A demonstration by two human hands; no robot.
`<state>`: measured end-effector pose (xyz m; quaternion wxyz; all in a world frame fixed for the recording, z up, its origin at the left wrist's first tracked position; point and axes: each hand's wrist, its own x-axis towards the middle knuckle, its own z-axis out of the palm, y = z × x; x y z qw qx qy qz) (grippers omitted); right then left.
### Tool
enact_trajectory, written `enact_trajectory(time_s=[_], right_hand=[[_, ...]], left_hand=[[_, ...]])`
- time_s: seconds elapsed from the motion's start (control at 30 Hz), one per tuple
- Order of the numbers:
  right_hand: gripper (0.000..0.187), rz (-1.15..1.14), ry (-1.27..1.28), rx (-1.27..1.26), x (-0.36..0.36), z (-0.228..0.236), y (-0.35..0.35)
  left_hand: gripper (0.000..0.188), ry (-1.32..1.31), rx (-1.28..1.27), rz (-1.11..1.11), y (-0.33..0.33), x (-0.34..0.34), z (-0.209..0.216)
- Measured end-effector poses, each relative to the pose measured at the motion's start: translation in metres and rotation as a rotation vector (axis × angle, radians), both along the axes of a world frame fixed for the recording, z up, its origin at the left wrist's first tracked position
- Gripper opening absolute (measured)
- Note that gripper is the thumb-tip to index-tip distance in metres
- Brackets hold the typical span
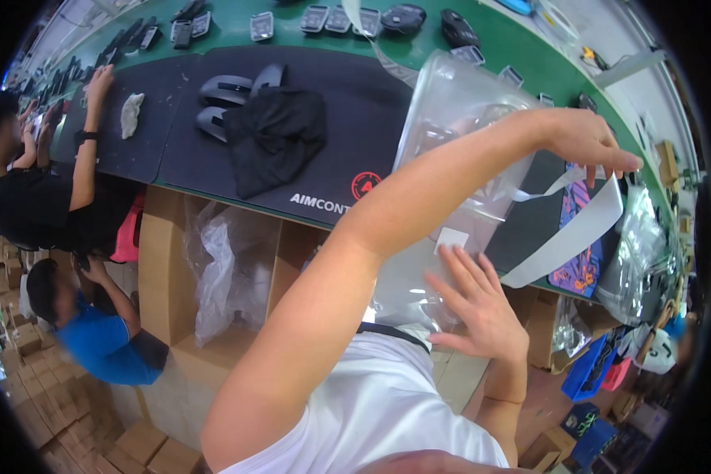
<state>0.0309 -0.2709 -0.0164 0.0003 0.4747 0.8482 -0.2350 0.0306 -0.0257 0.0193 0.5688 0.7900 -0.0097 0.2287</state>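
My left arm crosses over to the right side of the table. Its hand is bent down with the fingers closed on a white paper strip, which hangs in a loop below it. My right hand has its fingers spread over a clear plastic blister tray. The fingertips are close to a small white square label on that tray; whether they touch it I cannot tell. Behind my left forearm, another clear moulded plastic tray lies on the table.
A black cloth partly covers grey curved shells on a black mat. Mice and small packs line the green tabletop. A patterned mat and clear bags are at right. Two co-workers are at left, near an open cardboard box.
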Motion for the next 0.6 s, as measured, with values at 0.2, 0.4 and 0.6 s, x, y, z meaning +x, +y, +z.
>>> enact_trajectory(time_s=[0.2,0.4,0.6], right_hand=[[0.043,0.144,0.426,-0.096,0.033,0.000,0.016],[0.039,0.050,0.798,-0.170,0.048,-0.041,0.018],[0.036,-0.427,0.538,0.598,0.008,-0.039,0.022]], left_hand=[[0.071,-0.043,-0.084,-0.017,-0.002,-0.003,0.006],[0.069,-0.049,-0.019,0.033,0.001,0.002,-0.001],[0.068,-0.096,-0.025,0.146,-0.003,0.001,0.004]])
